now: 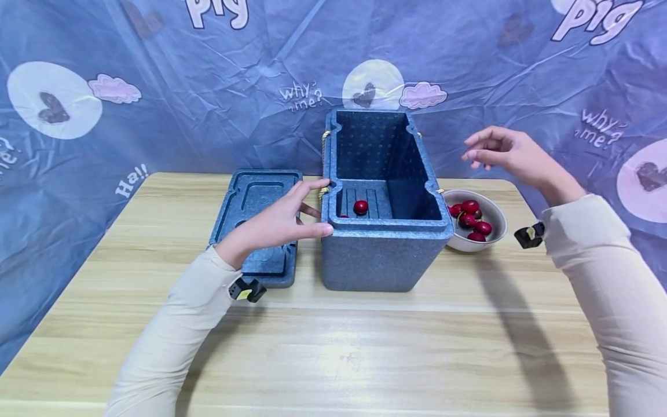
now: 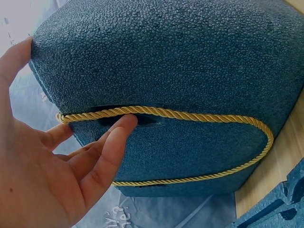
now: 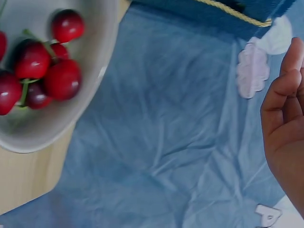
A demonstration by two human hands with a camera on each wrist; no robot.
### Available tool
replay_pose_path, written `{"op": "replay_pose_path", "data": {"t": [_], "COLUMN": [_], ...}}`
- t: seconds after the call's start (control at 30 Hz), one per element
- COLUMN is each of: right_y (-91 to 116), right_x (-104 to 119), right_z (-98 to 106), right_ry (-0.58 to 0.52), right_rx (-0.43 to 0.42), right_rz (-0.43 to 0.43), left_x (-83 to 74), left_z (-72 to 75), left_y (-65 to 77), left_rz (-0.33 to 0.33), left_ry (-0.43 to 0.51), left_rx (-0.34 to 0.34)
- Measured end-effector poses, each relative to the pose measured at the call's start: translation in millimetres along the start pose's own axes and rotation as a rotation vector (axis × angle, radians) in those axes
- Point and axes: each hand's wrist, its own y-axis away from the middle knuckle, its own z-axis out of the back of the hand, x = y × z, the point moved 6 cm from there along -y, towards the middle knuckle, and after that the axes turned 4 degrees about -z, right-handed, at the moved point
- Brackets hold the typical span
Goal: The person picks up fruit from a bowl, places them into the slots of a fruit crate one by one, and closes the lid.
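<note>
Cherries: bowl, box | left hand: spread, touching box | right hand: loosely bent

A printed blue backdrop and wooden table suggest a makeshift studio.

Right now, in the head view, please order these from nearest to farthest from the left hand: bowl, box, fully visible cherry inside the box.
From the left hand:
1. Box, touching the hand.
2. Fully visible cherry, inside the box.
3. Bowl, beyond the box's right side.
</note>
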Motion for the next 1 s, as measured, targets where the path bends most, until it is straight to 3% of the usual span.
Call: {"op": "replay_pose_path", "data": {"t": [0.33,0.53,0.7,0.8,1.0], "right_y": [10,14,17,17,17], "right_x": [-55,-78,-95,-103,-113], "right_z": [-12,-21,-28,-32,-39], "right_ry": [0.07,0.057,0.183,0.221,0.132], "right_rx": [-0.016,0.013,0.048,0.076,0.131], "right_rz": [-0.213,-0.289,-0.386,-0.41,-0.384], "left_x": [0.6,2.3,3.4,3.2,1.8], "left_z": [-0.3,-0.8,-1.2,-0.7,-0.6], "left_y": [0.5,0.9,0.9,1.0,0.3], "left_rz": [0.002,0.008,0.006,0.007,0.004], "left_ry": [0.007,0.012,0.012,0.014,0.008], "left_rx": [-0.001,-0.005,-0.005,-0.004,-0.004]}}
